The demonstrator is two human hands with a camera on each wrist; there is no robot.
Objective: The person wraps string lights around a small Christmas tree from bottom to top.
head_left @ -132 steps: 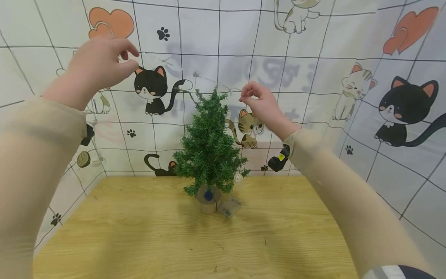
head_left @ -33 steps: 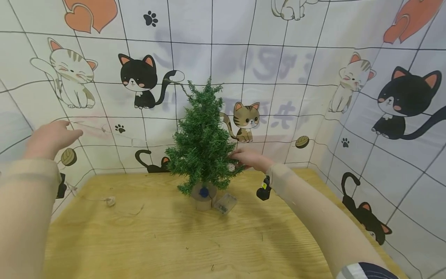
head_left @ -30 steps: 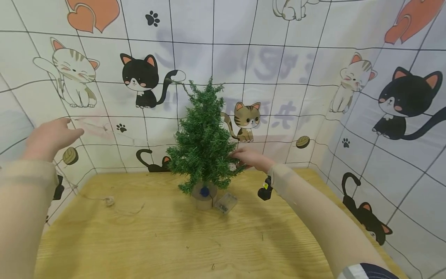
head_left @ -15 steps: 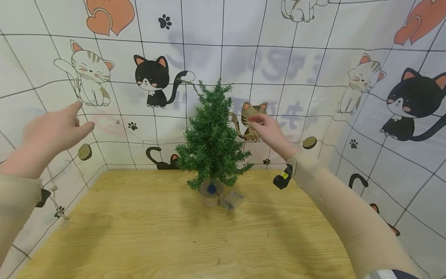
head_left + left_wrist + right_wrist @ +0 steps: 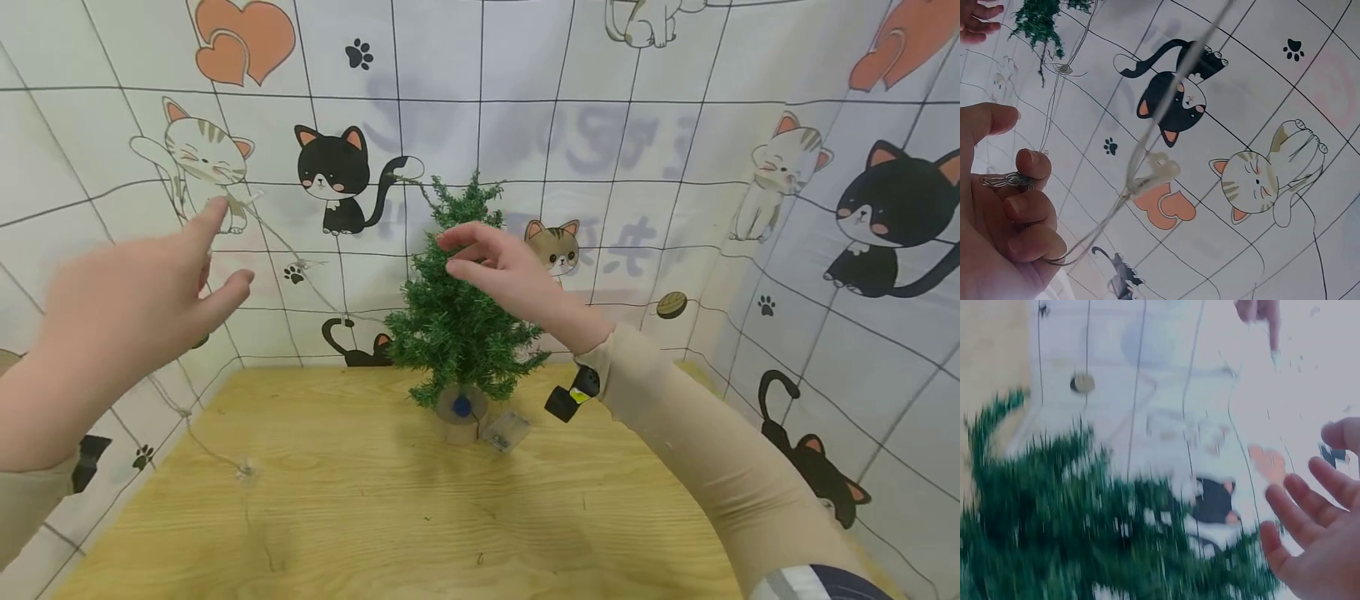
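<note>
A thin wire light string (image 5: 300, 263) runs from my left hand (image 5: 142, 300) toward the green artificial Christmas tree (image 5: 457, 325). In the left wrist view, curled fingers (image 5: 1029, 206) hold a bunched bit of the wire, and a pale ornament (image 5: 1165, 167) hangs on a nearer strand. Another length droops below the hand to a small ball (image 5: 243, 472) at the table. My right hand (image 5: 517, 279) is raised in front of the tree's upper right, covering part of it. Its fingers (image 5: 1297, 515) are spread and loosely bent in the right wrist view, with nothing between them.
The tree stands in a round wooden base (image 5: 461, 423) at the back of the wooden table (image 5: 420, 533). Beside that base lies a clear flat box (image 5: 506, 431). A cat-print cloth (image 5: 480, 50) hangs close behind and at both sides.
My right hand was at the tree's lower right side; it has risen and moved left in front of the tree. My left hand has come up and rightward, with the wire.
</note>
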